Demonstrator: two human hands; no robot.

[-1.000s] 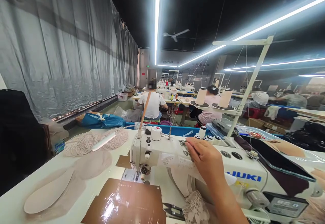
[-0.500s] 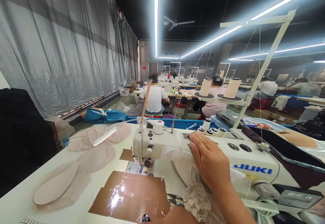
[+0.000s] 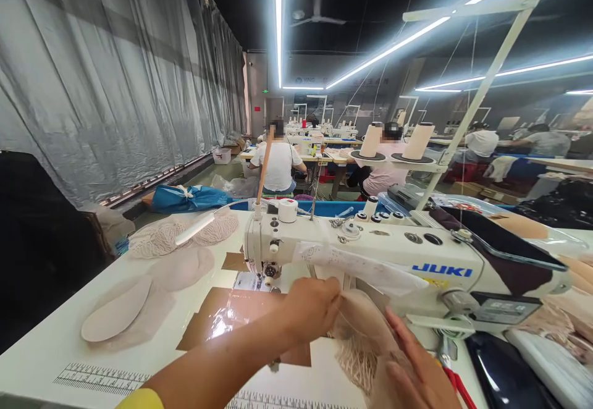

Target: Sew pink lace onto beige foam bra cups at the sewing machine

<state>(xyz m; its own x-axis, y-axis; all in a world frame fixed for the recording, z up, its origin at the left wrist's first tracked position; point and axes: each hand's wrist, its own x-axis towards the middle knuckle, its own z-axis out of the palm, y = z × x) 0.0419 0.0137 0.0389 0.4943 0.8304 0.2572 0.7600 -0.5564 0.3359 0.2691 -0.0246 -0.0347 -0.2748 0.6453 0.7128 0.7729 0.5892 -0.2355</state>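
My left hand [image 3: 315, 305] is closed, pinching the upper edge of a sheer beige fabric piece [image 3: 364, 316] just in front of the sewing machine [image 3: 365, 251]. My right hand [image 3: 419, 366] is at the fabric's right side, its thumb and fingers on either side of the sheer cloth; part of this hand is cut off by the lower edge. A beige lace piece [image 3: 356, 359] hangs or lies beneath the fabric. To the left of my hands is the needle area [image 3: 267, 273], with a shiny brown sheet [image 3: 227, 310] on the table before it.
Beige cup-shaped pieces [image 3: 118, 313] and lace pieces [image 3: 160, 236] lie on the left of the table [image 3: 37, 359]. Red-handled scissors [image 3: 456, 384] and a dark glossy object [image 3: 509, 372] are at right. Thread cones [image 3: 419, 142] stand behind the machine. Other people [image 3: 278, 165] sit farther back.
My right hand has come down from the machine's top to the fabric. My left hand has risen from the lower edge and grips the fabric. The view has tilted down slightly.
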